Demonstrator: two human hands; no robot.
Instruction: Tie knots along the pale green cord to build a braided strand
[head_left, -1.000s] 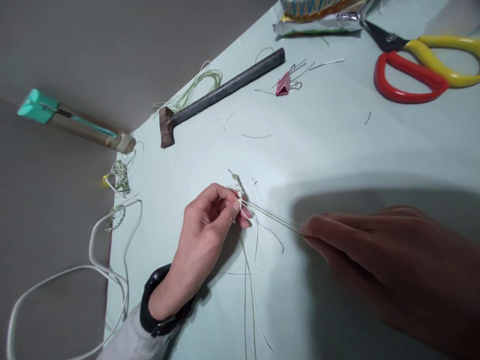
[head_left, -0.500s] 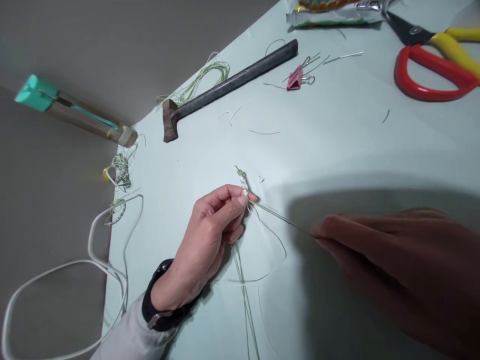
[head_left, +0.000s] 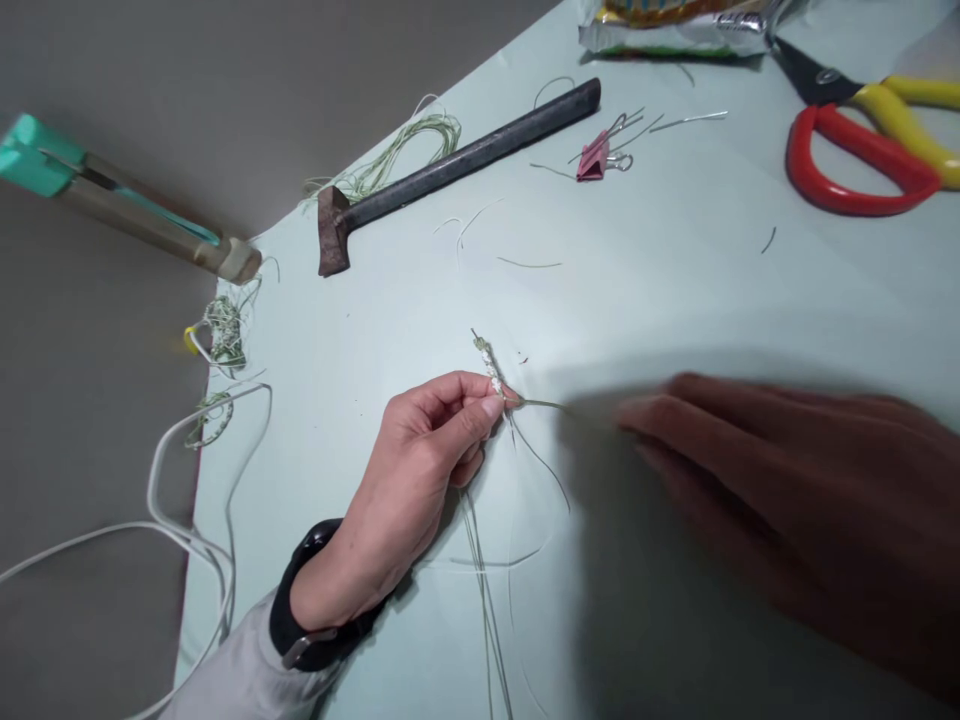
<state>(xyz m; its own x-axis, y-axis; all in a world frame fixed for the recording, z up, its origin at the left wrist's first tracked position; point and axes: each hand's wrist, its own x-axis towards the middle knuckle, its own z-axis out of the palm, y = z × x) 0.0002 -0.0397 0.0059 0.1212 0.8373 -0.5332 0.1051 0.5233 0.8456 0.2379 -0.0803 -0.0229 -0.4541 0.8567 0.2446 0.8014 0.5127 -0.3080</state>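
My left hand [head_left: 427,450] is closed in a pinch on a short, knotted green-and-white cord piece [head_left: 487,362], whose upper end sticks out past the thumb and forefinger. From the fingertips a thin green strand [head_left: 544,404] runs right, fading into blur and shadow towards my right hand [head_left: 772,490]. The fingers of my right hand are pinched together at that strand's end, in deep shadow. Loose thin cords [head_left: 484,590] hang below my left hand across the table, with a fine white thread [head_left: 487,564] crossing them.
A hammer [head_left: 465,170] lies at the back, beside a coil of green cord [head_left: 405,150]. Further right are a pink binder clip [head_left: 593,160], red-and-yellow scissors [head_left: 862,160] and a shiny packet [head_left: 675,35]. White cable [head_left: 225,560] loops over the left table edge.
My right hand has shifted slightly up and left, and the green strand now runs more level. My left hand keeps its pinch. The view has shifted slightly.
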